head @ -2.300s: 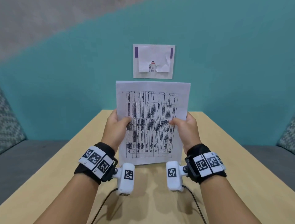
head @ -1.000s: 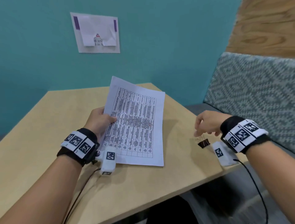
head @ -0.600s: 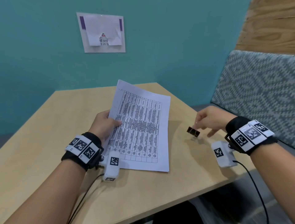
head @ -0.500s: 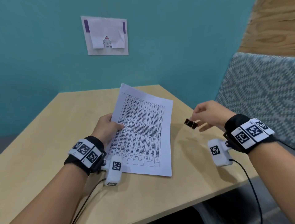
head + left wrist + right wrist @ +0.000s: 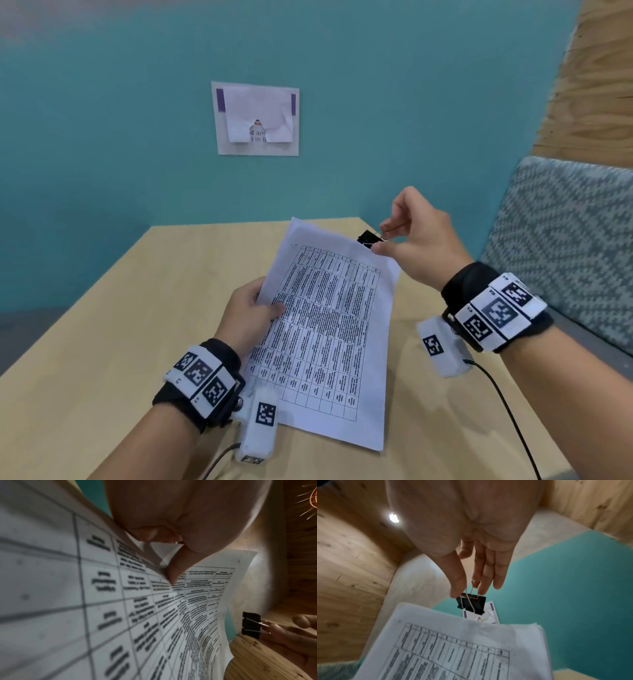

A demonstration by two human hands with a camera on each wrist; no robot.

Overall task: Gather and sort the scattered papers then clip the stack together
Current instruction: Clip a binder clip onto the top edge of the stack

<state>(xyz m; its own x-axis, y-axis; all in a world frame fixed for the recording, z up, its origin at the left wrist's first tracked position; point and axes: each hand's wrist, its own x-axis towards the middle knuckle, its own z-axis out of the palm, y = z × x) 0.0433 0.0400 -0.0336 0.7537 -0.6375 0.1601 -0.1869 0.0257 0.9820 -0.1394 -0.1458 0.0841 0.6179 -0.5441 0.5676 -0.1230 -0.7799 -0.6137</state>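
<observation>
A stack of white papers (image 5: 329,329) printed with a table is tilted above the wooden table (image 5: 137,325). My left hand (image 5: 248,313) grips its left edge, thumb on the top sheet (image 5: 173,573). My right hand (image 5: 411,236) pinches the wire handles of a black binder clip (image 5: 368,238) just beyond the stack's far right corner. In the right wrist view the binder clip (image 5: 471,603) hangs from thumb and fingers a little above the papers' top edge (image 5: 471,626). The left wrist view shows the binder clip (image 5: 251,625) apart from the papers (image 5: 197,601).
A paper notice (image 5: 257,118) is fixed to the teal wall behind the table. A grey patterned bench back (image 5: 565,240) stands to the right. Cables run from both wrist cameras over the table's near edge.
My right hand picked the binder clip up at the table's right edge and carried it left and up to the stack's far right corner. The left hand kept hold of the papers.
</observation>
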